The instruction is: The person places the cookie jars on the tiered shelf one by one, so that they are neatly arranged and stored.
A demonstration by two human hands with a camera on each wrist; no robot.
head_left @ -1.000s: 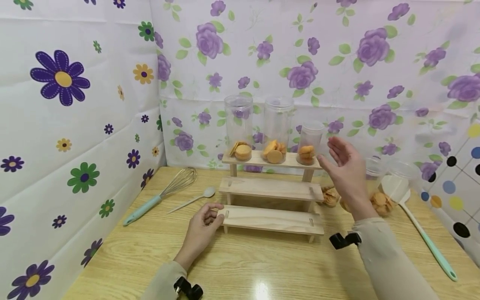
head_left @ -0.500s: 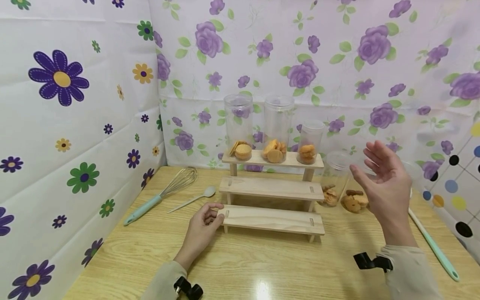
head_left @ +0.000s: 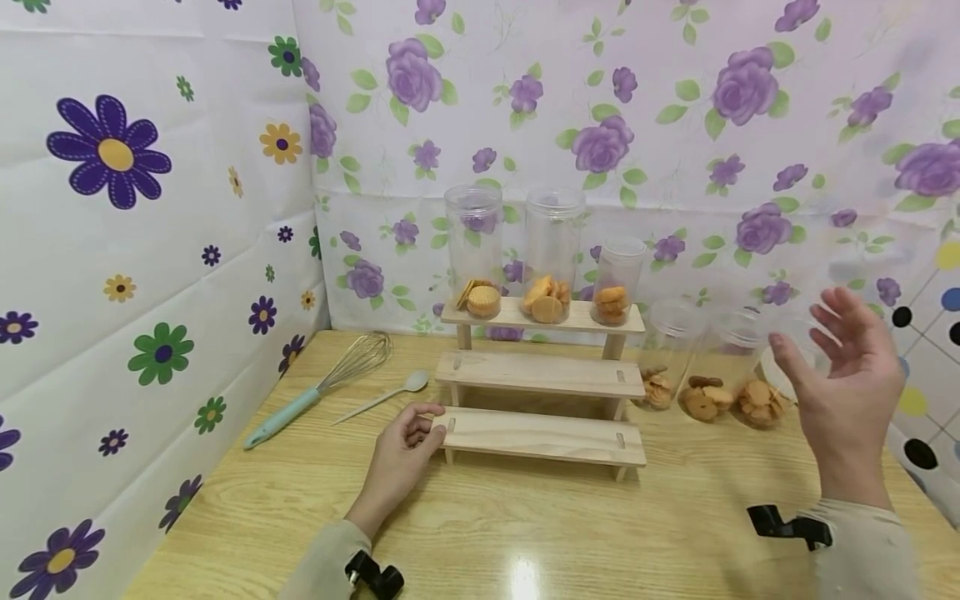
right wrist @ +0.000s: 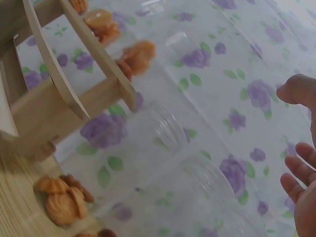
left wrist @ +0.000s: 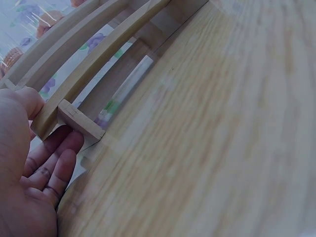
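Note:
A three-tier wooden display stand (head_left: 540, 434) stands on the table. My left hand (head_left: 397, 454) grips the left end of its lowest tier, the thumb on top and the fingers (left wrist: 61, 165) curled at the underside. Three clear jars with biscuits line the top tier: a tall left jar (head_left: 474, 250), a tall middle jar (head_left: 551, 250) and a shorter right jar (head_left: 619, 271). My right hand (head_left: 851, 400) is raised at the right, holding nothing, its fingers spread and slightly bent. Nearest to it are more clear biscuit jars on the table, including one (head_left: 761, 404) just left of the hand.
Right of the stand, two further biscuit jars (head_left: 660, 387) stand in that row. A whisk (head_left: 288, 417) with a pale blue handle and a small spoon (head_left: 382, 400) lie at the left. Flowered cloth (head_left: 420, 150) covers the walls behind the table (head_left: 487, 533).
My right hand has moved away from the shorter jar on the top tier, out to the right past the table jars. The left hand keeps its grip on the stand.

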